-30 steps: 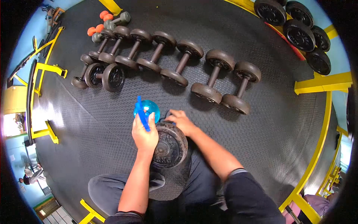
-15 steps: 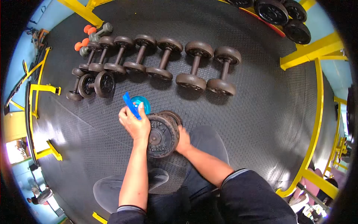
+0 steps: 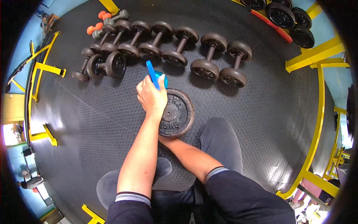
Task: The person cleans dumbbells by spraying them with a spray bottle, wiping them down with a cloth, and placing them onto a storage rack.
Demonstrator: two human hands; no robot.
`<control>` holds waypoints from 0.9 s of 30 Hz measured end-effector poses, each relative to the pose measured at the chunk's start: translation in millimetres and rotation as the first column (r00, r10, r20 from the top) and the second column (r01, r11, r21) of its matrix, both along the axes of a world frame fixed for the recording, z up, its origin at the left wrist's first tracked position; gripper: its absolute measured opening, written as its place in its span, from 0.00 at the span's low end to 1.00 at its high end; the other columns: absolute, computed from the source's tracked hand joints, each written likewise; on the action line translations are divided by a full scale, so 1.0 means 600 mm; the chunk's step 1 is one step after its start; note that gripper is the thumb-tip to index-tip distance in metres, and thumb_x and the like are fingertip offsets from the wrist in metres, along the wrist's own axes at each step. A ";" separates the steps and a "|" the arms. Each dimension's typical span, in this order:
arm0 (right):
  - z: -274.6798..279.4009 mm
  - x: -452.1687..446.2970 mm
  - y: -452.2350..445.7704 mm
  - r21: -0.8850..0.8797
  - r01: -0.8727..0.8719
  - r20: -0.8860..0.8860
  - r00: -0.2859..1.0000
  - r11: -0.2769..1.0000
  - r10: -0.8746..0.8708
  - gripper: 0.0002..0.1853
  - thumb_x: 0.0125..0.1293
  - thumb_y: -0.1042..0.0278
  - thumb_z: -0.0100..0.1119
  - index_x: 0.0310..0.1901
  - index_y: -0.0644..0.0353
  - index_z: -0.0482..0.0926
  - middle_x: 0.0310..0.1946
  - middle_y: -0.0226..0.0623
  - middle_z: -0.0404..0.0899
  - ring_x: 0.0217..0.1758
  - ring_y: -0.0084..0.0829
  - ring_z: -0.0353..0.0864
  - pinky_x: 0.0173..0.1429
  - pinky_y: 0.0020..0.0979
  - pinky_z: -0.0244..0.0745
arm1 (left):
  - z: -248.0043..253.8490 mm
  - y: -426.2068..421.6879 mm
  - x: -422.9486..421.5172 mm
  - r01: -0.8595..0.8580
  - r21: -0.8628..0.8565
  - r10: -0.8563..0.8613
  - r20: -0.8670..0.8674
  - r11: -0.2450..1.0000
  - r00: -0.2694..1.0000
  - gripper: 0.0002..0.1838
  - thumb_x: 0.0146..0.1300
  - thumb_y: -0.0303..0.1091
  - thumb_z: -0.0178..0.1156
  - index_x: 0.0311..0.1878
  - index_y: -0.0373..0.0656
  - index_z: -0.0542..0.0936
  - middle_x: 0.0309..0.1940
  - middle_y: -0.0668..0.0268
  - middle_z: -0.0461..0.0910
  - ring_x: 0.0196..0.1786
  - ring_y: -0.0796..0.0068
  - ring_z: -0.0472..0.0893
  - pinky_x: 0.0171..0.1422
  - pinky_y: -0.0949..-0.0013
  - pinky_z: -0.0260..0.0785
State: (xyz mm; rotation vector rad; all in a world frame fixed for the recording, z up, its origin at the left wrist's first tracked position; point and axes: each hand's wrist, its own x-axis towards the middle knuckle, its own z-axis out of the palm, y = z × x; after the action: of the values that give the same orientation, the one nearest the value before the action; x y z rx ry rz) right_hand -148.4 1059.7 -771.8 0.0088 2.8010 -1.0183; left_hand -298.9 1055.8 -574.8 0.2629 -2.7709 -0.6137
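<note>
My left hand [image 3: 152,96] is closed around what looks like a spray bottle, with a narrow blue top [image 3: 152,74] and a teal see-through body [image 3: 162,79] partly hidden by my thumb. Just right of that hand, a dark worn dumbbell [image 3: 178,118] turns one round plate, with raised lettering, up toward me. Its handle and other plate are out of sight beneath. My right hand [image 3: 166,140] reaches under the plate and appears to grip the dumbbell there; its fingers are hidden. My forearms cross close together below the plate.
Several dark dumbbells [image 3: 206,69] stand in a row ahead on the black rubber floor [image 3: 261,123]. Small orange dumbbells [image 3: 95,28] and grey ones lie at the far left. Yellow steel frames [image 3: 317,123] rise on both sides, and more weights [image 3: 280,15] sit on a rack at upper right.
The dumbbell has tipped so its plate faces up, and my right hand has gone from its right side to underneath. My left hand moved up and right with the spray bottle; the view shifted.
</note>
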 end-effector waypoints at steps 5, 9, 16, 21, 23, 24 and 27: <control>-0.001 -0.007 -0.019 -0.019 -0.071 -0.151 0.986 0.997 0.068 0.29 0.69 0.52 0.39 0.70 0.51 0.61 0.71 0.38 0.59 0.76 0.41 0.51 0.78 0.45 0.42 | -0.007 -0.005 -0.002 0.020 -0.001 -0.020 -0.022 1.000 1.000 0.21 0.63 0.53 0.59 0.47 0.45 0.77 0.42 0.60 0.81 0.52 0.55 0.75 0.57 0.54 0.66; 0.113 -0.048 0.155 -0.145 0.243 0.339 0.923 0.959 -0.183 0.28 0.59 0.57 0.56 0.61 0.56 0.70 0.62 0.47 0.69 0.62 0.48 0.71 0.63 0.47 0.70 | 0.002 -0.001 0.001 0.003 0.051 -0.002 -0.016 0.999 1.000 0.21 0.63 0.54 0.58 0.47 0.45 0.77 0.41 0.59 0.81 0.52 0.55 0.75 0.57 0.54 0.66; 0.114 -0.165 0.292 -0.119 0.062 0.005 0.998 0.991 -0.062 0.25 0.57 0.61 0.59 0.58 0.53 0.72 0.53 0.47 0.74 0.59 0.52 0.72 0.59 0.47 0.69 | 0.004 -0.005 0.001 0.004 0.113 -0.012 0.069 0.994 0.998 0.24 0.62 0.55 0.58 0.48 0.43 0.75 0.46 0.60 0.79 0.55 0.56 0.73 0.55 0.49 0.67; 0.051 -0.186 0.288 -0.167 -0.322 0.051 0.941 0.932 0.334 0.31 0.55 0.58 0.61 0.62 0.51 0.71 0.59 0.44 0.71 0.66 0.46 0.63 0.62 0.50 0.61 | 0.001 -0.003 0.003 -0.011 0.186 0.013 -0.008 0.983 1.000 0.24 0.62 0.53 0.59 0.49 0.41 0.75 0.45 0.57 0.78 0.53 0.52 0.73 0.55 0.51 0.67; 0.054 -0.232 0.261 0.004 -0.457 -0.124 0.882 0.889 0.454 0.29 0.53 0.55 0.63 0.58 0.50 0.74 0.56 0.36 0.74 0.57 0.45 0.67 0.56 0.46 0.62 | 0.004 0.000 0.007 0.028 0.142 -0.022 -0.047 0.990 0.999 0.26 0.62 0.52 0.59 0.54 0.42 0.75 0.49 0.58 0.77 0.56 0.53 0.71 0.58 0.51 0.65; 0.055 -0.259 0.234 -0.009 -0.515 -0.126 0.851 0.857 0.510 0.29 0.53 0.55 0.63 0.58 0.50 0.74 0.56 0.36 0.74 0.57 0.45 0.67 0.56 0.46 0.62 | 0.001 -0.002 0.010 0.060 0.092 -0.054 -0.070 0.994 0.996 0.26 0.62 0.52 0.59 0.56 0.42 0.74 0.51 0.59 0.76 0.58 0.53 0.70 0.59 0.50 0.64; 0.034 -0.330 0.140 -0.101 -0.874 -0.219 0.486 0.476 0.846 0.27 0.54 0.55 0.63 0.57 0.50 0.74 0.54 0.34 0.74 0.55 0.44 0.67 0.55 0.45 0.62 | 0.007 -0.011 0.017 0.130 0.171 -0.129 -0.022 0.977 0.991 0.28 0.54 0.45 0.65 0.58 0.46 0.74 0.59 0.66 0.72 0.64 0.57 0.65 0.63 0.52 0.61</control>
State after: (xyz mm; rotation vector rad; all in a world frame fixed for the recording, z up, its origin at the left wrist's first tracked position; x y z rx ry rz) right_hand -346.6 1143.7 -751.6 -1.4151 2.1964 -0.9772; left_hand -288.7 1049.2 -570.8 0.1147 -2.7437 -0.8866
